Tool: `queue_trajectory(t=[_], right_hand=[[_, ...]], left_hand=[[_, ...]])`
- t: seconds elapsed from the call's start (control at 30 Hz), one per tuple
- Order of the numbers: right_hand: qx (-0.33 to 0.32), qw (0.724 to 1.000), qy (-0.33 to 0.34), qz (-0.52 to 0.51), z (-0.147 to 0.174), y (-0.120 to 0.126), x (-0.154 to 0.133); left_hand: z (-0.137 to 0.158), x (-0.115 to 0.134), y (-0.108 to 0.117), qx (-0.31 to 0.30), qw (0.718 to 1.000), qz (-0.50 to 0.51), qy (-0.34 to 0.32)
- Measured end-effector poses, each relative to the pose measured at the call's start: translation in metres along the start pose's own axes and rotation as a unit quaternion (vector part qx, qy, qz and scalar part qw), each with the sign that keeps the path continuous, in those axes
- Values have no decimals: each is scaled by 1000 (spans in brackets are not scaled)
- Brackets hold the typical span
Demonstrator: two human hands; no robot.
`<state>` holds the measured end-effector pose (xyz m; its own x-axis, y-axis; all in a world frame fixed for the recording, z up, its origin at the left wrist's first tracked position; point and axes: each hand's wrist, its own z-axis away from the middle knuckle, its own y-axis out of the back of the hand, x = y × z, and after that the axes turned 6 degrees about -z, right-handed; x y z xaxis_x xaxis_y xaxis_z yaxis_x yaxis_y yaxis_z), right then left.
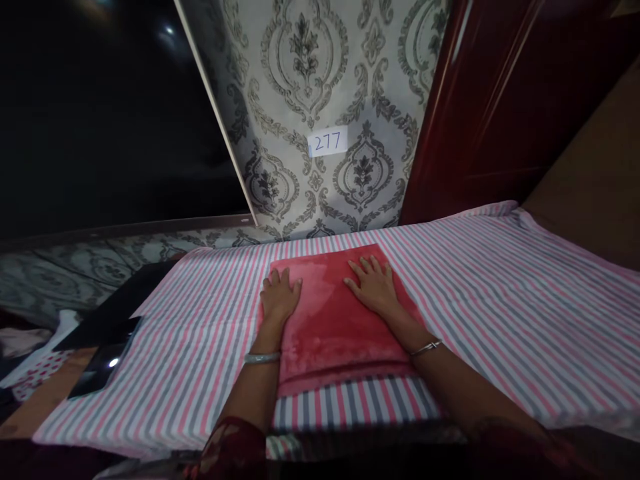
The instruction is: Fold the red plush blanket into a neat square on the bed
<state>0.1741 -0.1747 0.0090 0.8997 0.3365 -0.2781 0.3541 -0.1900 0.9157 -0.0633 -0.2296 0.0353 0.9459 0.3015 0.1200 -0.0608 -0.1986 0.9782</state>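
A red, plush-looking cloth [330, 320] lies folded into a rough rectangle on a striped sheet [200, 333]. My left hand [280, 295] rests flat on its left edge, fingers spread and pointing away from me. On the upper right part of the cloth lies my right hand [373, 283], palm down with the fingers apart. Neither hand grips anything. Along the near side of the cloth a fold or crease runs from left to right. Both palms hide the patches of cloth beneath them.
Beyond the sheet stands a patterned wall with a paper label [328, 141] reading 277. A large dark screen [115, 120] fills the upper left, and a dark red wooden panel [465, 113] the right. A black glossy tablet-like object [105, 360] lies at the left edge.
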Motion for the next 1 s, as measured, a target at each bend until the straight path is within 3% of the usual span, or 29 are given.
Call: queue_trajectory(t=[0.27,0.43,0.5,0.6,0.7,0.8,1.0], right_hand=[[-4,1000,-5,4,1,5,-4],[-70,997,-11,-2,5,35,-14],[-86,996,-1,-14,18,50,-20],[-76,995,50,-29,52,62,-29],[-83,992,86,-27,88,54,-32],[-68,994,86,-17,107,38,-28],[-35,995,88,-23,110,23,-23]], left_hand=[[-1,0,2,-4,1000,-4,10],[0,7,22,-43,998,-33,9],[12,14,35,-29,998,-56,-24],[51,26,43,19,989,-59,-135],[99,34,29,26,971,-51,-234],[128,36,5,43,967,-60,-244],[129,32,-13,70,964,-65,-247]])
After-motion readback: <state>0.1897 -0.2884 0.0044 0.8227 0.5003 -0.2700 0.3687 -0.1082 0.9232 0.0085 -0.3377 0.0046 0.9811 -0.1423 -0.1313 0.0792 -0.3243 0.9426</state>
